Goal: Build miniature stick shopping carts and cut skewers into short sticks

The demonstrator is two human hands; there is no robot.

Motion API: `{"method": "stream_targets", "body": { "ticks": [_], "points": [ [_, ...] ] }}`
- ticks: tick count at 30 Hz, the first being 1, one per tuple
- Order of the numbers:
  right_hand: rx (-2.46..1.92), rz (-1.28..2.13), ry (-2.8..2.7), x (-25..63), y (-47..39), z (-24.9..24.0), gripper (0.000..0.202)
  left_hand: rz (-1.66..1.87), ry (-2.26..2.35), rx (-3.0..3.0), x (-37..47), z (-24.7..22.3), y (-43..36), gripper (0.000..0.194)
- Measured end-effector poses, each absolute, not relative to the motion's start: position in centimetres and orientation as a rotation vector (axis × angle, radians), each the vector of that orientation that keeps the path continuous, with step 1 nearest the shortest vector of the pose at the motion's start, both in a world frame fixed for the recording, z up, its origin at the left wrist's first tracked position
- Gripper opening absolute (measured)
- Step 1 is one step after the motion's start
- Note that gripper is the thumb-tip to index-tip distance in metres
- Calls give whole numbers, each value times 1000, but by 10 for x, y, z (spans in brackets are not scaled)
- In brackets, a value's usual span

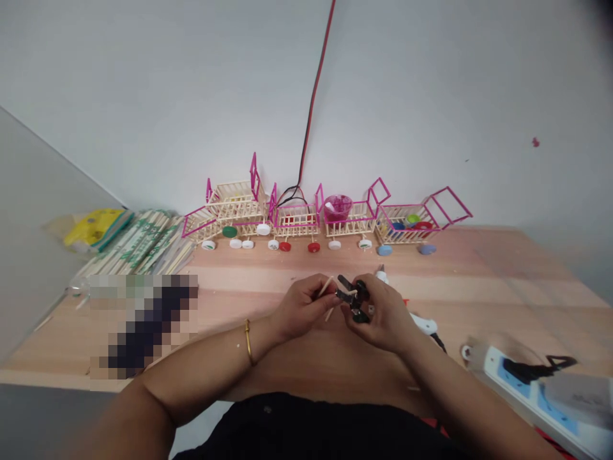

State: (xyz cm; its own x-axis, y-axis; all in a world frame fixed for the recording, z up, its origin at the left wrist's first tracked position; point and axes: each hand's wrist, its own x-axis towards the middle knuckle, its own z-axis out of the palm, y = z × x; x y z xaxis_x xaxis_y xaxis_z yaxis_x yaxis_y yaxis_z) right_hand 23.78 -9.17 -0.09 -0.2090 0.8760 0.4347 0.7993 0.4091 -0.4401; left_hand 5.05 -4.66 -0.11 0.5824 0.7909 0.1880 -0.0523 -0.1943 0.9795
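My left hand (305, 305) pinches a thin pale wooden stick (326, 285) between thumb and fingers. My right hand (387, 314) is wrapped round black pliers (355, 299), whose parted jaws point toward the left fingers. A short pale piece of stick appears between those jaws, though its exact contact is too small to make out. Both hands are close together above the wooden table (239, 281). Partly hidden behind my right hand lies a white glue gun (424, 324) with a black cord.
Small stick carts with pink frames and bottle-cap wheels, such as one cart (400, 223), line the wall. Bundled sticks (143, 239) and a yellow bag (98, 229) lie at left, near a pixelated dark object (148, 326). A power strip (527, 390) occupies the right front.
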Motion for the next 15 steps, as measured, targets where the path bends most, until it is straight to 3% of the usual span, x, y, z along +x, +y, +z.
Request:
{"method": "stream_targets", "body": {
  "ticks": [15],
  "points": [
    [-1387, 183, -2070, 244, -88, -1, 37, 782, 606, 1897, 43, 2, -34, 26]
  ]
}}
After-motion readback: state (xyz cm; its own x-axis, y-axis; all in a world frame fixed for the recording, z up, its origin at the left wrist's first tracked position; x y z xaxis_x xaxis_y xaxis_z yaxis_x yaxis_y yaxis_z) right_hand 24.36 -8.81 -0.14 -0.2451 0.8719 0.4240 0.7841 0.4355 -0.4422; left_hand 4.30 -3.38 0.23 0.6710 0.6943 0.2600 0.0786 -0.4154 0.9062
